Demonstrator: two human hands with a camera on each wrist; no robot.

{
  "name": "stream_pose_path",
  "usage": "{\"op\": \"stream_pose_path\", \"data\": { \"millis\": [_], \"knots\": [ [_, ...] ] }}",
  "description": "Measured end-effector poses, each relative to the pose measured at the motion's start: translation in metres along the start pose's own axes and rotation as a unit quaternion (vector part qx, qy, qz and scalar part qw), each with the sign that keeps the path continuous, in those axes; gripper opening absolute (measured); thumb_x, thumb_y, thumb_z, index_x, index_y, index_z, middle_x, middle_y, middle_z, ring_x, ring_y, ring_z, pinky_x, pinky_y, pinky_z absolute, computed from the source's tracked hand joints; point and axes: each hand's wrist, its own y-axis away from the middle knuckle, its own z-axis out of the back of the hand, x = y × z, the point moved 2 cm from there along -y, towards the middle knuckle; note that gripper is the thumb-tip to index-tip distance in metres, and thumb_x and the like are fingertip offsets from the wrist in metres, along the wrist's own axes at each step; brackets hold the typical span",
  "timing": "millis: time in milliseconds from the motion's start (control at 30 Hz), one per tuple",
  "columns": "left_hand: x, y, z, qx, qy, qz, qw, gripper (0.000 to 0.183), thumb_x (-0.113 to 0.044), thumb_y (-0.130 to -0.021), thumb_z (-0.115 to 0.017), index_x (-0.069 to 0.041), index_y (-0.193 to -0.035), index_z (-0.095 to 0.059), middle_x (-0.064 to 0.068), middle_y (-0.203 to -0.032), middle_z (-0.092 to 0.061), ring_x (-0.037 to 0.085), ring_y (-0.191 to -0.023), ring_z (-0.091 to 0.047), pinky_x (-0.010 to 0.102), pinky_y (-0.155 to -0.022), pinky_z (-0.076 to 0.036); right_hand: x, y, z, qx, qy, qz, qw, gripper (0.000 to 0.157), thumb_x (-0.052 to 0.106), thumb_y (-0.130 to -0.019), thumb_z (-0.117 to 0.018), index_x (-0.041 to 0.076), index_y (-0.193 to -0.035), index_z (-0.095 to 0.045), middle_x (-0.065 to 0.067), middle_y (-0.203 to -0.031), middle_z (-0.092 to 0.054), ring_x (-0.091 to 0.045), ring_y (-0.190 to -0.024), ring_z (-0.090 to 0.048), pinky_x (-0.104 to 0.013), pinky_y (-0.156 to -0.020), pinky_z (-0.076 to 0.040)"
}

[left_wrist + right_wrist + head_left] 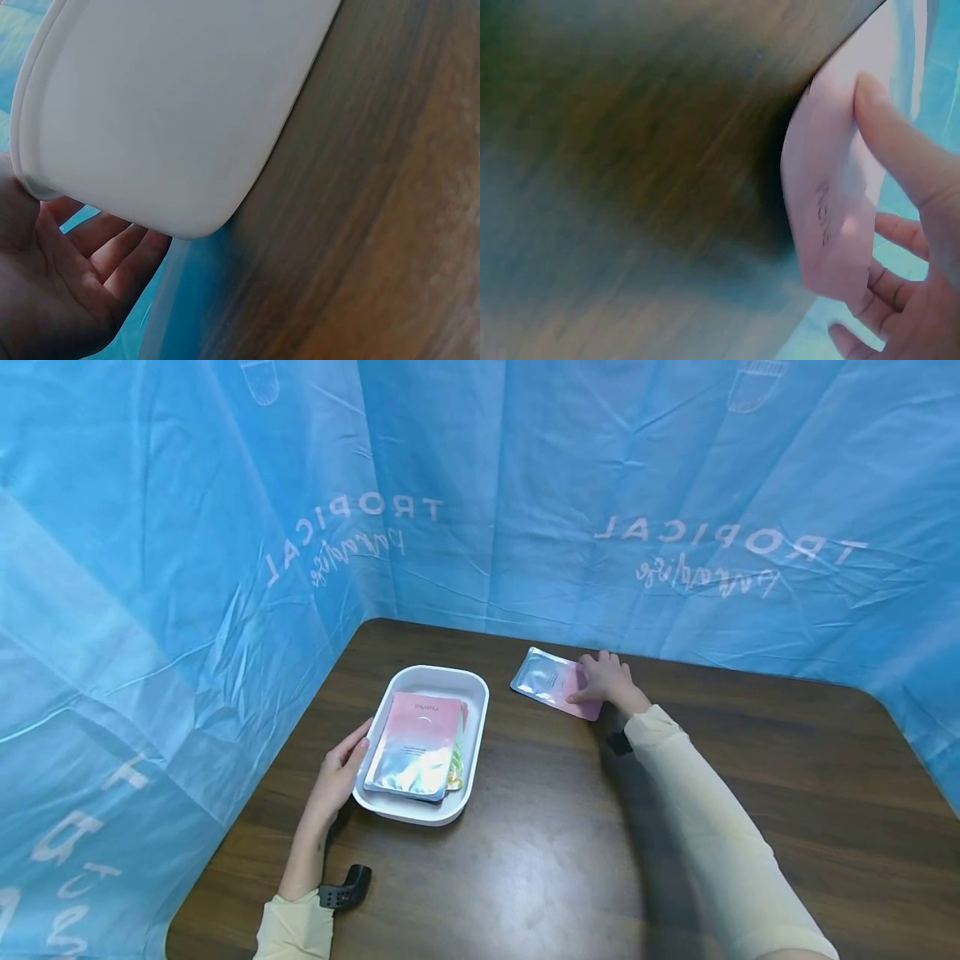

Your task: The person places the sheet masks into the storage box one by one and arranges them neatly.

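Note:
At the left, a white plastic tray (480, 727) holds several face mask packets, with a pink-and-silver one (420, 735) on top. My left hand (341, 772) grips the tray's left side. The left wrist view has the thumb at the rim and the fingers (135, 259) against the outer wall (172, 112). Farther back and to the right, my right hand (606, 681) holds another pink-and-silver face mask packet (546, 678) by its pink end. Seen from the right wrist, the thumb (900, 142) presses the face of this packet (829, 202), with the fingers at its far edge.
A dark wooden table (540, 843) lies under everything. Blue printed cloth (555, 468) hangs along its back and left sides. A green-patterned packet (456, 764) peeks out beneath the top packet in the tray. Each wrist wears a black device (347, 887).

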Motion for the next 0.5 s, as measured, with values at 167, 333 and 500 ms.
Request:
{"op": "stream_pose_path", "data": {
  "millis": [167,333,500],
  "knots": [
    [0.0,0.001,0.0,-0.002,-0.005,-0.001,1.0,0.045,-0.02,-0.103,-0.036,-0.004,-0.145,-0.034,0.018,-0.148,-0.028,0.034,-0.134,-0.026,0.048,-0.105,-0.024,-0.013,0.009,-0.006,0.005,-0.082,-0.008,0.997,0.063,0.035,-0.078,-0.075,-0.005,-0.118,-0.048,-0.027,-0.112,-0.052,-0.04,-0.099,-0.049,-0.054,-0.085,-0.04],
    [0.004,0.0,0.0,-0.003,-0.004,-0.008,1.0,0.045,-0.022,-0.103,-0.036,-0.005,-0.145,-0.034,0.018,-0.148,-0.028,0.034,-0.133,-0.027,0.048,-0.105,-0.024,-0.019,0.02,-0.013,0.01,-0.174,0.0,0.985,0.042,0.018,-0.087,-0.068,-0.008,-0.114,-0.049,-0.023,-0.102,-0.057,-0.031,-0.084,-0.053,-0.043,-0.076,-0.046],
    [0.003,-0.001,0.0,-0.002,-0.008,-0.006,0.9999,0.045,-0.023,-0.103,-0.036,-0.006,-0.145,-0.033,0.018,-0.148,-0.028,0.034,-0.134,-0.026,0.048,-0.105,-0.024,-0.021,0.039,-0.016,0.023,-0.268,0.028,0.963,0.031,0.005,-0.093,-0.055,-0.008,-0.121,-0.05,-0.015,-0.077,-0.06,-0.021,-0.055,-0.054,-0.033,-0.052,-0.047]
  ]
}}
